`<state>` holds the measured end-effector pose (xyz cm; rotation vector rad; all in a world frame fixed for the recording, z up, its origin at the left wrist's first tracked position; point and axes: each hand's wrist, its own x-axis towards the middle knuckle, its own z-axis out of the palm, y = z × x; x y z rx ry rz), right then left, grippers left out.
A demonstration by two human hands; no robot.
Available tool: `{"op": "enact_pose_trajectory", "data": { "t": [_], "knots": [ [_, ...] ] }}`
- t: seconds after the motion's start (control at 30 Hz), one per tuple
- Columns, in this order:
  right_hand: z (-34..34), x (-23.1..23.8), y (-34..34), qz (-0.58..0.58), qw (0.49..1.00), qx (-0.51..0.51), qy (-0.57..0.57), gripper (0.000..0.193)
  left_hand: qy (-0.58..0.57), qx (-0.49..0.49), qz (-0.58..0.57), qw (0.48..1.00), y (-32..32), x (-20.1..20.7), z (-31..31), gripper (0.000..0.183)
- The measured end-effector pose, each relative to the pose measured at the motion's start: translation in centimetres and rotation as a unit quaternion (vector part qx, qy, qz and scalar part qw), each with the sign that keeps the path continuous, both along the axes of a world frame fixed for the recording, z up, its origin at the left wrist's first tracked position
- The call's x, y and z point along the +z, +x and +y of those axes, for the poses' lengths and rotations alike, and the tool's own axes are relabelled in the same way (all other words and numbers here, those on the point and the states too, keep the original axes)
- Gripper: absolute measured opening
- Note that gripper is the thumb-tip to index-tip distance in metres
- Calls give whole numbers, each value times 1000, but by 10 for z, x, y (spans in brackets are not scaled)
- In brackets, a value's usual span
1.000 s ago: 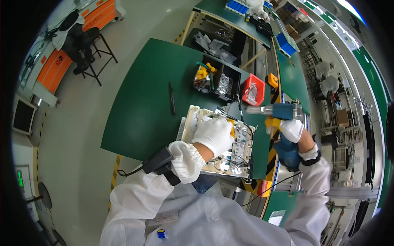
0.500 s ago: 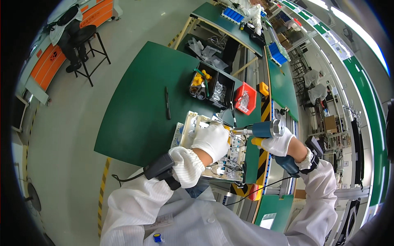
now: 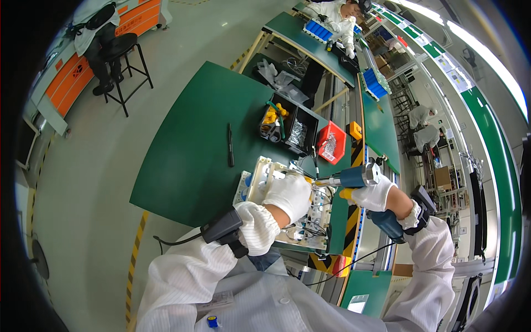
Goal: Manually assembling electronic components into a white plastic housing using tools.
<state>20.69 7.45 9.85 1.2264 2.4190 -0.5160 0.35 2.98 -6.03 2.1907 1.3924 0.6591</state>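
My right hand (image 3: 375,193), in a white glove with yellow fingertips, wraps round the grip of a blue pistol-shaped power tool (image 3: 353,177). Its metal nose points left, toward the fingers of my left hand (image 3: 289,196). That hand, also gloved, is bent over a cream-white plastic frame (image 3: 258,180) on the green bench. My left fingers are closed near the tool's tip; whatever they pinch is hidden. Black wires (image 3: 312,228) and white parts show in the frame's near right portion.
Beyond the frame stand a black divided bin (image 3: 299,131) with yellow-handled tools and silver fasteners, and a red bin (image 3: 332,143) of metal pieces. A black pen (image 3: 230,145) lies on the green bench (image 3: 182,149). A co-worker (image 3: 337,16) is at the far bench.
The view has shifted slightly, so the bench and bins appear a little lower. The co-worker has come further into view. Both hands and the tool keep nearly the same pose.
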Motion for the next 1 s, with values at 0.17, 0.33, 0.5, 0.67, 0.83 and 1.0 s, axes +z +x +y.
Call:
{"op": "enact_pose_trajectory", "data": {
  "t": [0.17,0.33,0.5,0.67,0.83,1.0],
  "knots": [
    [-4,3,-2,-31,999,-13,24,17,17,-10,-10,1000,-2,2,-1,21],
    [-9,16,-26,-27,989,-145,-17,20,25,1,-18,1000,-2,-4,0,20],
    [1,-1,13,13,999,38,26,22,32,4,-1,999,0,-2,-2,20],
    [1,3,-2,-24,991,120,62,19,33,1,2,999,-1,0,-1,19],
    [-2,-6,1,-37,999,-35,14,18,19,-8,14,1000,-1,3,-3,18],
    [-1,-4,-6,-19,988,-149,-35,17,-5,26,-32,999,1,-2,-2,18]
  ]
}}
